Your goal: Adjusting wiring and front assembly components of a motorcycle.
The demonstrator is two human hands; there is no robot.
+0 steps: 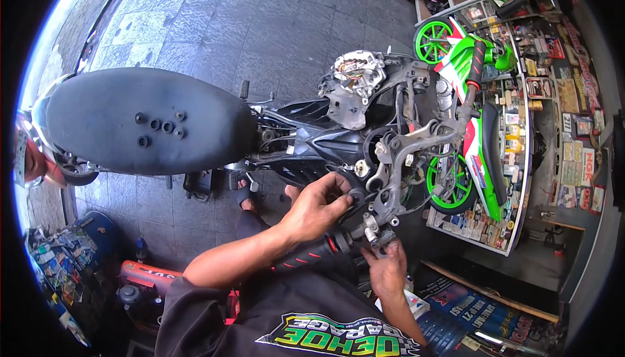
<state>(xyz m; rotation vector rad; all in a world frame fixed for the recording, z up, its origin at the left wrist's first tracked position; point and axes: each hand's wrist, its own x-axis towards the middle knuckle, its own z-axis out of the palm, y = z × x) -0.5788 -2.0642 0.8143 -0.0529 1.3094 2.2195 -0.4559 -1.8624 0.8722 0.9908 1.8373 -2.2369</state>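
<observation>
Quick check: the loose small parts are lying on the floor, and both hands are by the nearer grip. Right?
Wrong on the place: the small parts lie on the black seat, as the head view shows. The left hand and right hand are by the nearer grip, as you say.

Dull-grey handlebar (394, 191) towards four o'clock, black grip (303, 255) slashed with red at six, plain black seat (97, 119) at nine, grey tile-patterned floor (221, 25) at eleven, lime-green wheel (450, 180) and red-white-green panel (480, 162) at three, black shirt (254, 308) printed green and white towards six.
</observation>
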